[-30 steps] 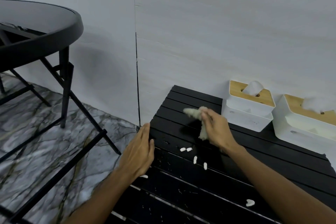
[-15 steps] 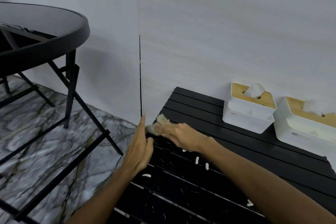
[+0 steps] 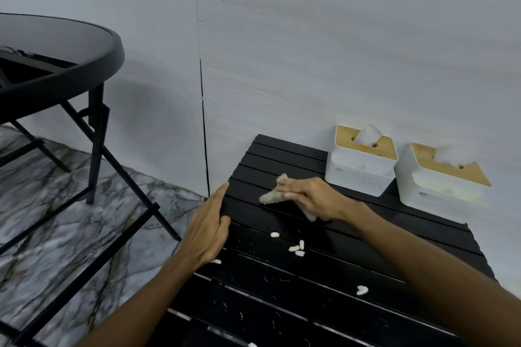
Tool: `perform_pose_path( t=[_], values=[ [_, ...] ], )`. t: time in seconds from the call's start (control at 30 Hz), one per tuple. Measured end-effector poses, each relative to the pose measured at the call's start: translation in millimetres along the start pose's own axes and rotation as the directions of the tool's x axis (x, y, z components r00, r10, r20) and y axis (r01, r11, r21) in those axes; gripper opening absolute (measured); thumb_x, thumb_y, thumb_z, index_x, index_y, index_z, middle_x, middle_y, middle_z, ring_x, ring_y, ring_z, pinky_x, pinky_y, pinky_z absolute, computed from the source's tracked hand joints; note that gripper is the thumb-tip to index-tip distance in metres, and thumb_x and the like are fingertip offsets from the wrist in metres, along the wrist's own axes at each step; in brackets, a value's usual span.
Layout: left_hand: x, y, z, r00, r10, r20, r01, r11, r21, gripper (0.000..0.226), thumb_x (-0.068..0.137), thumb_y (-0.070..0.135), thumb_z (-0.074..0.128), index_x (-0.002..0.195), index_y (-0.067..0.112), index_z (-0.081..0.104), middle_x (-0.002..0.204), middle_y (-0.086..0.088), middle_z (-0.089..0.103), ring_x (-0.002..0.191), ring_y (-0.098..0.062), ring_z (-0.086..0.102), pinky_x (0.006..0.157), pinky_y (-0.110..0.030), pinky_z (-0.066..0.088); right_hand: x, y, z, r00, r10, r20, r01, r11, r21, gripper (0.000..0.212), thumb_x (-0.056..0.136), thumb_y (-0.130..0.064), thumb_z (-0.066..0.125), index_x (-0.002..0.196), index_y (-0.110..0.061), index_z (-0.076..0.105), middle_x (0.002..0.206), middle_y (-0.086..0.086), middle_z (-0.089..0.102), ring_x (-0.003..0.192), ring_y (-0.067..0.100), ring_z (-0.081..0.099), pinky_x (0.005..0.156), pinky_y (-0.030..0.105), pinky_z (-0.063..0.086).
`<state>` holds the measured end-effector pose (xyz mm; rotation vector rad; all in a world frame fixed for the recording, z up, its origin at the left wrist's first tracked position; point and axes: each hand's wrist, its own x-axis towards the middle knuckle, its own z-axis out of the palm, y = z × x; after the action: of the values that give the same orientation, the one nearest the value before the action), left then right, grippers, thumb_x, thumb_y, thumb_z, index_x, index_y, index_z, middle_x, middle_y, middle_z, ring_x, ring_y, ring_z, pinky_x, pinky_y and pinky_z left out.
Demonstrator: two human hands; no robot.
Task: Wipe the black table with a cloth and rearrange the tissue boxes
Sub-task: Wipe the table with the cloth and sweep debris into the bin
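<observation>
My right hand (image 3: 313, 198) clamps the bunched cloth (image 3: 272, 196) onto the black table (image 3: 366, 262), ready to drag the white bits (image 3: 296, 248). My left hand (image 3: 210, 229) lies straight-fingered along the table's left edge, probably to catch them. The left tissue box (image 3: 363, 175) and right tissue box (image 3: 442, 186) wait by the wall

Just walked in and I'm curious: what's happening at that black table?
A person is wiping the black table with a cloth pinched in the right-hand grip, over its far left part. The left-hand grip rests with straight fingers against the table's left edge. White crumbs lie scattered on the slats nearer the person. One tissue box and a second tissue box stand side by side at the far edge by the wall, untouched.
</observation>
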<state>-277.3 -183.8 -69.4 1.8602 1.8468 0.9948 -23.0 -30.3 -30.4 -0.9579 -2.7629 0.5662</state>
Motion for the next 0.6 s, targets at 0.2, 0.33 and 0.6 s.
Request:
perform_pose_path(
  t=[0.2, 0.33, 0.6],
  values=[
    [-10.2, 0.6, 1.1, 0.997, 0.028, 0.071, -0.038, 0.99, 0.134, 0.059, 0.096, 0.032, 0.024, 0.154, 0.033, 0.019, 0.158, 0.015, 0.018, 0.144, 0.004, 0.003, 0.113, -0.014, -0.006, -3.7, 5.5, 32.5, 0.976, 0.219, 0.018, -0.219, 0.975, 0.018, 0.059, 0.104, -0.057, 0.034, 0.159, -0.041, 0.018, 0.168, -0.017, 0.007, 0.156, 0.015, 0.0, 0.125, 0.052, 0.017],
    [-20.2, 4.1, -0.3, 0.99, 0.032, 0.138, -0.058, 0.981, 0.184, 0.047, 0.105, 0.035, 0.027, 0.152, 0.033, 0.021, 0.15, 0.023, 0.009, 0.14, 0.007, -0.005, 0.103, -0.002, -0.017, -20.0, -6.3, 43.3, 0.991, 0.131, 0.038, -0.132, 0.991, 0.032, 0.059, 0.101, -0.065, 0.025, 0.157, -0.045, 0.021, 0.166, -0.024, 0.01, 0.155, 0.008, 0.008, 0.122, 0.057, 0.024],
    [-32.7, -3.0, 7.3, 0.974, 0.016, 0.226, -0.061, 0.979, 0.194, 0.081, 0.087, 0.069, 0.008, 0.153, 0.026, 0.029, 0.159, 0.016, 0.016, 0.149, -0.002, 0.002, 0.117, -0.018, -0.005, -77.9, -59.1, 61.0, 0.999, -0.027, 0.046, 0.021, 0.993, 0.117, 0.05, 0.107, -0.048, 0.036, 0.155, -0.031, 0.037, 0.165, -0.017, 0.024, 0.153, 0.002, 0.016, 0.125, 0.042, 0.024]
  ],
)
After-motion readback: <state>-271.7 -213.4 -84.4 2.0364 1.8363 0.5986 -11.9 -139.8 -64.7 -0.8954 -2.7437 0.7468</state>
